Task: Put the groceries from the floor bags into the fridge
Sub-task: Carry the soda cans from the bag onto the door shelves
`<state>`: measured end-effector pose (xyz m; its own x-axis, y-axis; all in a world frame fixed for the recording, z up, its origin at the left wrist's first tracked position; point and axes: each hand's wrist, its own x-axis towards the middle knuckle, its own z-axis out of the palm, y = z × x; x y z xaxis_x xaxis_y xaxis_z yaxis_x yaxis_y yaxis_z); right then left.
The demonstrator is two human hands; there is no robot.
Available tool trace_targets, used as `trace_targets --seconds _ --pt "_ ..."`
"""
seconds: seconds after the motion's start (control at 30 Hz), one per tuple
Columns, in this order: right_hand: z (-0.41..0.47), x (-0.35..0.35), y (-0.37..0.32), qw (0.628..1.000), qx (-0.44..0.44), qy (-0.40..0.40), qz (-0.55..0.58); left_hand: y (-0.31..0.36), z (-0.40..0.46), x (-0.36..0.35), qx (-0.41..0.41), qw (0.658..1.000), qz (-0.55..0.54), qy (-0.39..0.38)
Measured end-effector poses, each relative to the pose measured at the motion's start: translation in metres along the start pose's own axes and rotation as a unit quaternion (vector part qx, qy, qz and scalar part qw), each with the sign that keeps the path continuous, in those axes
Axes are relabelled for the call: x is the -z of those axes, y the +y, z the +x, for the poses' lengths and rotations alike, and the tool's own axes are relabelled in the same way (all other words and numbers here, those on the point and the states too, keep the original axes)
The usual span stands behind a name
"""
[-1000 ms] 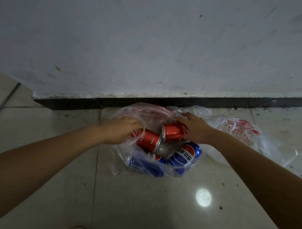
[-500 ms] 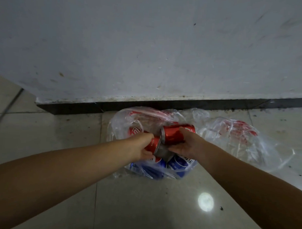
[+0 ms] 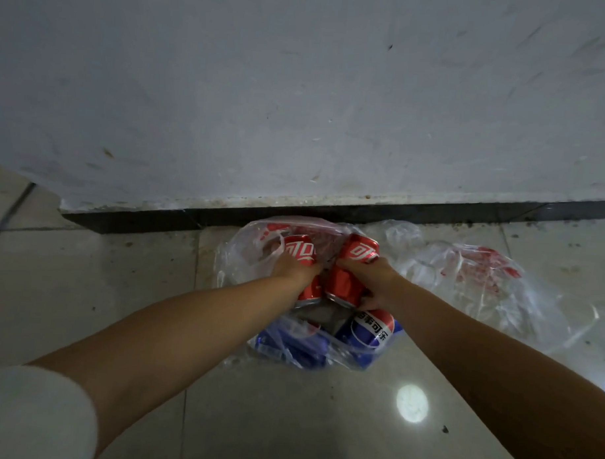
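two hands down at the floor bag, each wrapped around a red can! the left hand [image 3: 294,268] has its fingers clenched around the left red can [image 3: 302,255], whose white lettering faces up at the far end while its silver rim shows at the near end just below the wrist. the right hand [image 3: 369,278] grips the right red can [image 3: 357,253] the same way, fingers curled over its middle, silver base toward us. the two cans sit side by side, close together and nearly touching at their near ends, both tilted with their tops leaning away toward the wall [image 3: 299,92]. they're held just above the open mouth of the clear plastic bag [image 3: 238,258], which lies on the tiled floor [image 3: 120,291] right against the dark skirting strip [image 3: 432,213]. in the near part of that bag, blue cans [image 3: 369,329] lie on their sides, one showing a red, white and blue roundel with chinese characters. off to the right, a second clear bag [image 3: 481,280] with red print lies crumpled and flat on the tiles. a white sleeve [image 3: 30,415] shows at the near left, and a bright round spot of light [image 3: 412,403] gleams on the floor near the right forearm.
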<state>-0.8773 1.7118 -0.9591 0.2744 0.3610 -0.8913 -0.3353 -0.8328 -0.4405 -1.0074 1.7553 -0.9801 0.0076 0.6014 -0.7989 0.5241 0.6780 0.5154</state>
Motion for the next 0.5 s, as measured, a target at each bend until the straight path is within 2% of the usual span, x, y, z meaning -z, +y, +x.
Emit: trace_targets --seconds 0.13,0.23,0.33,0.5 --pt "-0.014 0.009 0.003 0.996 0.082 0.007 -0.031 0.003 -0.010 0.003 -0.032 0.999 -0.025 -0.008" --pt "-0.046 0.026 0.009 0.989 0.118 0.019 -0.087 0.012 -0.049 0.020 -0.009 0.993 -0.061 -0.097" --pt "-0.116 0.041 -0.001 0.992 0.087 -0.015 -0.086 0.029 -0.109 0.039 0.006 0.982 -0.097 -0.163" --pt "-0.234 0.065 -0.020 0.994 0.049 -0.071 -0.071 0.056 -0.216 0.072 -0.021 0.973 -0.077 -0.218"
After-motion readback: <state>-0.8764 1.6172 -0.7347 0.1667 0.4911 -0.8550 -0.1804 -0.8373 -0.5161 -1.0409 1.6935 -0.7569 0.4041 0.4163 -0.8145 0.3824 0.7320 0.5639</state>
